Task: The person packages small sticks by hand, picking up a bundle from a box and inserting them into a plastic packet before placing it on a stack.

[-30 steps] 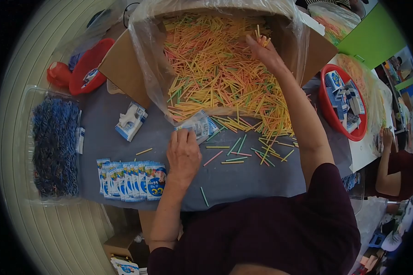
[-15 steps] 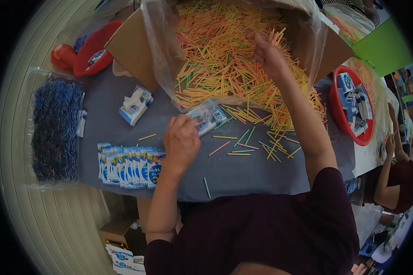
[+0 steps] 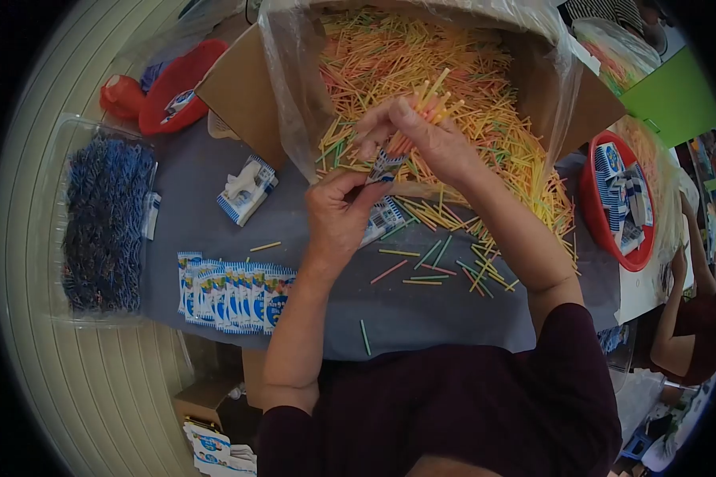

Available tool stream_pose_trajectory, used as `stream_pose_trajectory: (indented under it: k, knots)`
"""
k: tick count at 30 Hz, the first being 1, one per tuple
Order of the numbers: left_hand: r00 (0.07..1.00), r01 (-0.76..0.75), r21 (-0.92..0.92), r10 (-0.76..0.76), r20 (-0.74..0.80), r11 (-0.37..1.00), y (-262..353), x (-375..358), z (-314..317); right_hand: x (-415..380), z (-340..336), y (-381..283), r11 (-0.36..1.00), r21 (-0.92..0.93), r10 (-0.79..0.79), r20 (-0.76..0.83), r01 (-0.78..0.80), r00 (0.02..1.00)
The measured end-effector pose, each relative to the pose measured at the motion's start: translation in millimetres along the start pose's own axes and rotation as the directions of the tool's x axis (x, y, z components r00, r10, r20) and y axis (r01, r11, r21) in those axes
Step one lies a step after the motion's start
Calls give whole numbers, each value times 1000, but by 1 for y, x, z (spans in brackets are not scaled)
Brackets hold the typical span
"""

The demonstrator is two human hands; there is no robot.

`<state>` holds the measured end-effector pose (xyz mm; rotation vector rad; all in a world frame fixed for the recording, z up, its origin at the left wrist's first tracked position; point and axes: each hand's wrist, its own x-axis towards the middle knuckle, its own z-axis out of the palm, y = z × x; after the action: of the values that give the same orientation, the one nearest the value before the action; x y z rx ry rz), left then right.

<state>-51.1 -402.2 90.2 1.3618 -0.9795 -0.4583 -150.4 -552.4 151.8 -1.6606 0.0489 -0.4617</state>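
Observation:
A blue-and-white printed packet (image 3: 386, 166) is pinched between the thumb and fingers of my left hand (image 3: 334, 219), tilted up toward the box. My right hand (image 3: 437, 147) is wrapped round a bunch of thin coloured sticks (image 3: 435, 102), whose lower ends are at the packet's top. Right below the hands, a clear and blue-white pack (image 3: 384, 217) lies on the grey cloth, partly covered by my left hand. Behind them, a heap of yellow, orange, pink and green sticks (image 3: 422, 56) fills a plastic-lined cardboard box.
A row of filled-looking blue-and-white packets (image 3: 235, 294) lies front left, near a tissue pack (image 3: 247, 191). Loose sticks (image 3: 429, 254) are scattered on the cloth. A clear tray of dark blue pieces (image 3: 107, 226) stands left, a red basin of packets (image 3: 622, 203) right. Another person's arm (image 3: 676, 294) shows far right.
My right hand has come left from the heap with a bunch of sticks. My left hand has risen from the pack on the table, and a packet now shows in its fingers.

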Motion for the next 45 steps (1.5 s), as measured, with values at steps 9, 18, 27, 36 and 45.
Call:
stream_pose_trajectory:
  k: [9,18,27,36,45]
  knots:
    - [995,100,-174,-94,44,980,-18,46,26,10,-26,11,987,-159,-13,-252,-28,968]
    - [993,78,-355,-43,106,932,-25,68,48,18,-74,12,985,171,48,-429,29,902]
    - [997,8,-64,-3,71,998,10,19,4,-26,-31,-12,939,-339,19,-97,-51,995]
    - [988,128,-227,-143,-52,965,17,-72,-41,-36,65,-6,659,-568,-568,56,494,821]
    - [977,189,-312,-209,-32,931,32,-86,-65,-39,30,-5,214,-976,-312,-99,-32,945]
